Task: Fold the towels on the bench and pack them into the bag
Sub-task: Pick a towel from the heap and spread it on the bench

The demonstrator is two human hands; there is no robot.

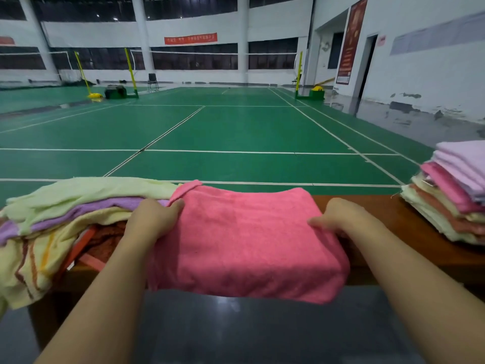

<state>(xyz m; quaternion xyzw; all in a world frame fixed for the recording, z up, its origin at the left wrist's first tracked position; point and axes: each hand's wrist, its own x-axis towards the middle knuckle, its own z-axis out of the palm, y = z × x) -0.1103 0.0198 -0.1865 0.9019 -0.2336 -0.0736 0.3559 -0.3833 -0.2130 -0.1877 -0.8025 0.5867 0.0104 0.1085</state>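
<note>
Between the two hands lies the pink towel (246, 240), long axis running hand to hand, on the bench (409, 232). Left hand (152, 219) pinches its left edge; right hand (338, 216) grips the right edge, fingers curled under. Both arms reach forward, about equally near. Unfolded pile (65, 214) sits left of the left hand, folded stack (451, 195) right of the right. No bag is in view.

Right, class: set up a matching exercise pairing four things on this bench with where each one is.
Things:
1. pink towel
2. folded stack
3. loose heap
4. left hand

Places:
A. right end of the bench
B. left end of the bench
C. gripping the pink towel's left edge
D. middle, between both hands

Pairs: 1-D, 2-A, 3-B, 4-C
</note>
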